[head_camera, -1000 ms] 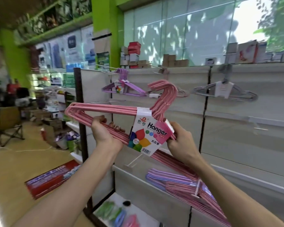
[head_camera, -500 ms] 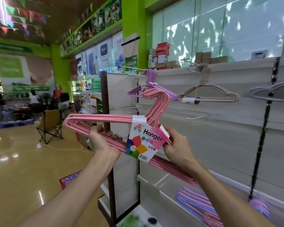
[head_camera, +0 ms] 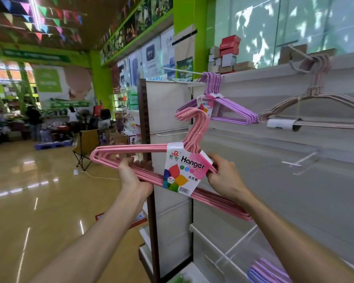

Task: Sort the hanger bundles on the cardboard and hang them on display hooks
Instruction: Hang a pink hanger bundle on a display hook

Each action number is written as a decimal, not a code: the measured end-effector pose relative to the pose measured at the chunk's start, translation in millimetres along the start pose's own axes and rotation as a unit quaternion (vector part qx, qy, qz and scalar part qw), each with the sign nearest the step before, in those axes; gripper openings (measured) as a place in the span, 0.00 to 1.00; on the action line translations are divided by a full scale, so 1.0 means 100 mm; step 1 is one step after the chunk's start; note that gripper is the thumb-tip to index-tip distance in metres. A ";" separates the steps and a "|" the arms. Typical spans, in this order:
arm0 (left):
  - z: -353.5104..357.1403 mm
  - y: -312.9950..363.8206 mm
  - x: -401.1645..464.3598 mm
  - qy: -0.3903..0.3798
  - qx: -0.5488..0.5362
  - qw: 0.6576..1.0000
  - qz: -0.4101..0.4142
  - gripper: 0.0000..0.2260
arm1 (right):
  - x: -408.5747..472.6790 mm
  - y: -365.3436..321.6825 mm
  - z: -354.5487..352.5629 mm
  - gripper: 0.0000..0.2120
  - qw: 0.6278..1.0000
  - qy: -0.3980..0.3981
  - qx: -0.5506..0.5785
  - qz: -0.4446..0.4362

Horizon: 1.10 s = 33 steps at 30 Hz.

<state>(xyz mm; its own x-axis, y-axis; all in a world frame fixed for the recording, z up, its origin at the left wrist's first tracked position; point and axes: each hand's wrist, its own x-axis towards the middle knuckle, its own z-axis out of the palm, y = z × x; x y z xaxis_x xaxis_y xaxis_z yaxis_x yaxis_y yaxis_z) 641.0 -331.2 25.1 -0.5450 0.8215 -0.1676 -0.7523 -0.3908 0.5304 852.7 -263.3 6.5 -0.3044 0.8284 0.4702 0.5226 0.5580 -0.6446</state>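
Note:
I hold a pink hanger bundle (head_camera: 131,149) with a white "Hanger" label in front of a white display panel. My left hand (head_camera: 132,176) grips its lower bars near the left corner. My right hand (head_camera: 223,176) grips the bundle just right of the label. Its hooks point up and left, below a purple hanger bundle (head_camera: 231,111) that hangs on a long display hook (head_camera: 182,71). A pale beige hanger bundle (head_camera: 307,99) hangs on another hook at the upper right. More purple hangers (head_camera: 264,272) lie low at the bottom right, partly hidden by my right arm.
Bare white hooks (head_camera: 294,163) stick out of the panel at mid height. A brown perforated upright (head_camera: 145,119) stands at the panel's left end. Boxes (head_camera: 229,52) sit on top of the shelf. To the left lie a glossy shop floor, a folding chair (head_camera: 86,144) and distant people.
The view has swung left and upward along the panel. The pink bundle stays in both hands, and its hooks now sit closer below the hanging purple bundle.

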 end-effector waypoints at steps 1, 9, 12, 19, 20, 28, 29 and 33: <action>-0.03 0.00 0.11 0.003 -0.001 1.000 -0.001 0.07 | 0.08 0.03 0.06 0.21 1.000 -0.006 -0.002 0.001; -0.26 -0.08 1.14 0.025 -0.025 0.999 -0.035 0.09 | 0.68 0.23 0.58 0.24 0.998 -0.026 -0.059 0.019; -0.27 -0.16 1.55 0.029 -0.040 0.997 -0.058 0.14 | 0.91 0.30 0.74 0.27 0.995 -0.022 -0.093 0.035; -0.17 -0.34 2.54 0.013 -0.058 0.988 -0.140 0.11 | 1.50 0.43 1.11 0.27 0.984 0.003 -0.156 0.084; -0.17 -0.38 2.69 0.011 -0.054 0.987 -0.151 0.11 | 1.56 0.44 1.16 0.27 0.982 0.010 -0.163 0.091; -0.11 -0.64 3.35 0.001 -0.027 0.972 -0.231 0.05 | 1.82 0.63 1.41 0.28 0.963 0.038 -0.211 0.165; -0.11 -0.67 3.38 -0.004 -0.028 0.970 -0.240 0.06 | 1.83 0.66 1.42 0.28 0.961 0.039 -0.215 0.171; -0.09 -0.79 3.47 -0.008 -0.023 0.964 -0.263 0.06 | 1.91 0.73 1.40 0.28 0.951 0.031 -0.243 0.188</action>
<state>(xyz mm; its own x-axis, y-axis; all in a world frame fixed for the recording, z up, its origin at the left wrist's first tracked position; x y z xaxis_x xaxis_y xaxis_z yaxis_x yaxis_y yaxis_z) 508.3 -18.8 -82.6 -0.0777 0.9170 -0.3911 -0.9394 0.0641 0.3369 721.4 -57.1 -35.3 0.0157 0.9522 0.3052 0.8962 0.1220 -0.4266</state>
